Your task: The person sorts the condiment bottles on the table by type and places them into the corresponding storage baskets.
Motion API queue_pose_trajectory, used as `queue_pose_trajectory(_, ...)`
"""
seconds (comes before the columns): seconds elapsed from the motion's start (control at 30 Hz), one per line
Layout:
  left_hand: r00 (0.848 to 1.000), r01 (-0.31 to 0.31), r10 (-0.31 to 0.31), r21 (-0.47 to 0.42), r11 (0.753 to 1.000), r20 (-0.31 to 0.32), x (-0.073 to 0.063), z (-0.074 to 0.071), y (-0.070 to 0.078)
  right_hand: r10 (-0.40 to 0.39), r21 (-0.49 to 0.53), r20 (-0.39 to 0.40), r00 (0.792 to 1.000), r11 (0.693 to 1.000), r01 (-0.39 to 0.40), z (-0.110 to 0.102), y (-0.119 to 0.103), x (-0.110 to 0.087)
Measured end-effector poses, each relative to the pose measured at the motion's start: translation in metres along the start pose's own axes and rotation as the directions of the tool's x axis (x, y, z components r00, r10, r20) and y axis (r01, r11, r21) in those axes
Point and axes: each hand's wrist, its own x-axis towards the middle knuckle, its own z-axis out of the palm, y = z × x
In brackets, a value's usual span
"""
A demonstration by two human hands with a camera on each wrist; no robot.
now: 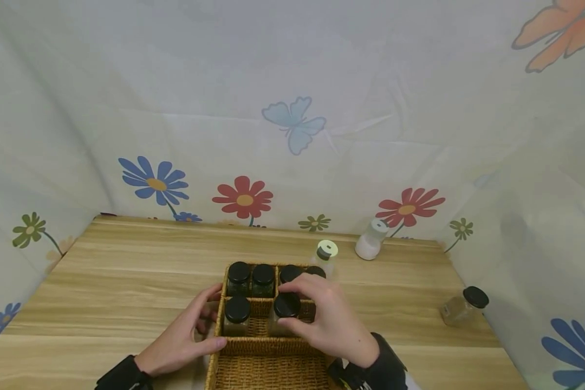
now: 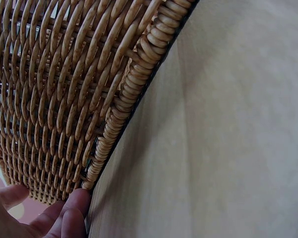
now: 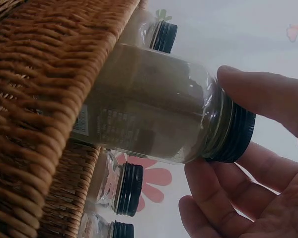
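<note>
A wicker basket (image 1: 253,345) with compartments holds several glass jars with black lids. My right hand (image 1: 329,314) pinches a spice jar (image 1: 286,307) near its lid between thumb and fingers. In the right wrist view, this jar (image 3: 154,104) stands partly above the woven wall, brownish powder inside and a printed label low down. My left hand (image 1: 182,338) rests against the basket's left side, its thumb by the rim. Its fingertips (image 2: 77,201) touch the outer wall in the left wrist view. Left of the held jar stands another jar (image 1: 236,317).
Behind the basket stands a white-topped shaker (image 1: 327,250), with a second shaker of white contents (image 1: 371,239) farther right. A black-lidded jar (image 1: 463,306) sits near the right edge of the wooden table (image 1: 141,276). Flower-printed cloth (image 1: 200,135) surrounds the table.
</note>
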Motion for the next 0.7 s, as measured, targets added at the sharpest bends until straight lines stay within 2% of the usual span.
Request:
queue_pose_trajectory(0.37,1.0,0.006,-0.006,-0.012,1.0,0.001,0.0,0.0,-0.001,0.065,0.003,0.03,0.997,0.998,-0.065,0.004,0.001,0.004)
queue_pose_trajectory(0.7,1.0,0.004,-0.004,-0.012,1.0,0.002,0.001,0.0,-0.001,0.074,-0.048,0.049,0.996,0.996,-0.072,0.013,0.004,0.007)
